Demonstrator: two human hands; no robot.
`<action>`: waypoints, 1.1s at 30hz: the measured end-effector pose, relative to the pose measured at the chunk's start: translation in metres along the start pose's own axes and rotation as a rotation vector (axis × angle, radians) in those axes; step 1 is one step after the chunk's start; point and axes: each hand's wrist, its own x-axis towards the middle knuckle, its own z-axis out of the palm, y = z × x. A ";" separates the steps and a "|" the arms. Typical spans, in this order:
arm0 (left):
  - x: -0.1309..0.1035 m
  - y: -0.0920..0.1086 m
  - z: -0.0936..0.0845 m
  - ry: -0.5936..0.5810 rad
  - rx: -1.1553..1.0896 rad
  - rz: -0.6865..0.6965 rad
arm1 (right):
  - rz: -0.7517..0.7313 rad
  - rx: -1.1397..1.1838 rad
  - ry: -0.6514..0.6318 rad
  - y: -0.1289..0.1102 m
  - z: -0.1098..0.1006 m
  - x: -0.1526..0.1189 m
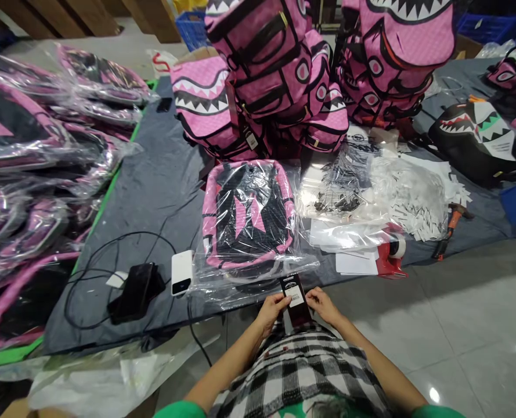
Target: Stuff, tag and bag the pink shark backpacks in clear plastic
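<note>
A black hang tag [300, 314] with a white barcode sticker is held upright between my two hands, just off the table's front edge. My left hand [271, 312] pinches its left side, with the thumb near the sticker. On the other side, my right hand [323, 304] grips the tag's edge between its fingers. Just beyond the tag, a pink and black backpack [249, 217] lies flat inside a clear plastic bag [258, 289]. The bag's loose edge spreads toward the front of the table.
Pink shark-mouth backpacks [262, 75] are piled at the back of the table [140, 197]. Bagged backpacks [31, 174] lie stacked at left. Phones [133, 293], cables and a white power bank [181, 273] sit left; a red tape dispenser [390, 255] and hammer [451, 229] lie right.
</note>
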 end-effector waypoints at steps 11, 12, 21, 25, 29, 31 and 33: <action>-0.006 0.003 -0.006 -0.105 -0.070 0.004 | -0.017 0.024 -0.016 -0.020 0.024 0.016; -0.006 0.003 -0.007 -0.100 -0.062 0.007 | -0.015 0.003 -0.003 -0.020 0.023 0.014; 0.008 -0.010 -0.010 0.027 0.200 0.111 | -0.045 -0.189 0.253 -0.013 0.018 -0.017; 0.016 -0.014 -0.002 0.016 0.450 0.208 | -0.009 -0.234 0.278 -0.006 0.037 -0.016; 0.012 0.006 -0.006 -0.056 0.772 0.344 | 0.015 -0.349 0.408 -0.001 0.036 -0.022; 0.013 0.025 -0.002 -0.133 0.908 0.477 | 0.013 -0.418 0.478 -0.001 0.031 -0.027; 0.022 0.044 0.012 -0.288 1.017 0.608 | -0.019 -0.482 0.511 -0.002 0.027 -0.032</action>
